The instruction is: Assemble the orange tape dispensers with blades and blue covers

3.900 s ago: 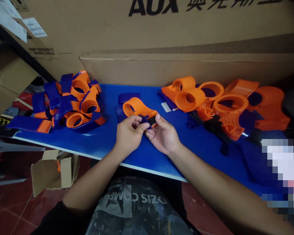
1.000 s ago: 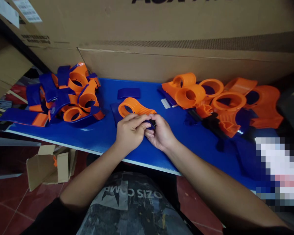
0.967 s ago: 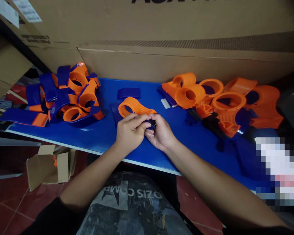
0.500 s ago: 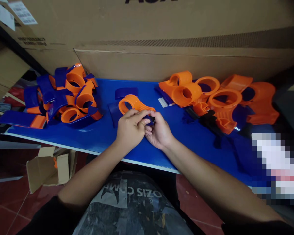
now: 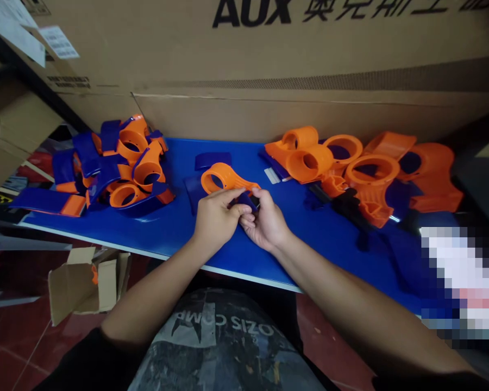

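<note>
An orange plastic tape dispenser (image 5: 229,176) with a round ring at its far end lies between my hands above the table. My left hand (image 5: 217,218) grips its near end from the left, thumb and fingers bent around a dark blue part (image 5: 245,202). On the other side, my right hand (image 5: 269,221) pinches the same end, its fingers curled underneath. The fingers partly cover where the blue part meets the orange body. Just beyond the ring sits a loose curved blue plastic piece (image 5: 212,160), and another blue piece (image 5: 192,191) lies left of the ring.
Several blue-and-orange dispensers (image 5: 144,172) are heaped on the left of the blue table (image 5: 169,233). More orange dispensers (image 5: 372,172) are piled at the right. A large cardboard box (image 5: 228,65) stands behind. On the floor at left is a small open carton (image 5: 75,288).
The camera view has tilted up slightly, showing more of the large box. My left fingers and thumb have shifted a little on the dispenser, exposing more of the blue part.
</note>
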Demonstrator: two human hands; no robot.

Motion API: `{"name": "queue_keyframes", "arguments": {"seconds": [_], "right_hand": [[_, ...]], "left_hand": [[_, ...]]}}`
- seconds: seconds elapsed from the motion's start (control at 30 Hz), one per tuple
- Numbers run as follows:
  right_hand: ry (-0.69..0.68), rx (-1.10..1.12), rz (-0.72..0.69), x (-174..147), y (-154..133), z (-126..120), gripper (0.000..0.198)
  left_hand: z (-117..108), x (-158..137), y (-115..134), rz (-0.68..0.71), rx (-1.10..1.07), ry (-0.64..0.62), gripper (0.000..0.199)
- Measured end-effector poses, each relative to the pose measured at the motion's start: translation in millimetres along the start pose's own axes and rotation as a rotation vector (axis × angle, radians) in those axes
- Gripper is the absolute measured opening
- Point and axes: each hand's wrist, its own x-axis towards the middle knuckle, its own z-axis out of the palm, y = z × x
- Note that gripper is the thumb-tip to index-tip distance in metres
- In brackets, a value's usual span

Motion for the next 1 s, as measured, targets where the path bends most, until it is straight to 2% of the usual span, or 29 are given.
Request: {"name": "queue_keyframes", "arguments": {"seconds": [0.13,0.23,0.4,0.57,0.63,0.73,0.8,0.87,0.93,1.0], "right_hand": [[0.006,-0.030,-0.006,-2,1,2,0.024],[0.002,-0.052,-0.003,-4,4,2,0.025],[-0.024,-0.041,0.008,-4,4,-1,0.024],[-0.060,-0.012,0.037,-3,0,-3,0.026],[-0.069,-0.006,0.040,-3,0,-3,0.029],[-0.106,-0.038,0.029,-3,1,-3,0.033],[-0.137,-0.054,0.015,-3,0,-3,0.037],[-0.155,-0.050,0.004,-3,-2,-2,0.041],[-0.135,-0.046,-0.025,-3,-5,-1,0.044],[-0.095,-0.062,-0.071,-1,-9,-1,0.044]], "left_hand": [[-11,-7,-2,-0.013,-0.051,-0.068,0.042],[-16,-14,0,-0.068,-0.062,-0.072,0.045],[-6,-12,6,-0.150,-0.053,-0.028,0.035],[0,-4,8,-0.094,-0.058,-0.038,0.030],[-4,-8,9,-0.036,-0.043,-0.066,0.039],[-16,-24,10,0.071,-0.018,-0.059,0.066],[-29,-37,9,0.143,0.064,0.015,0.073],[-44,-46,4,0.160,0.258,0.131,0.069],[-57,-49,-2,0.091,0.472,0.205,0.068],[-65,-47,-9,-0.007,0.629,0.198,0.071]]}}
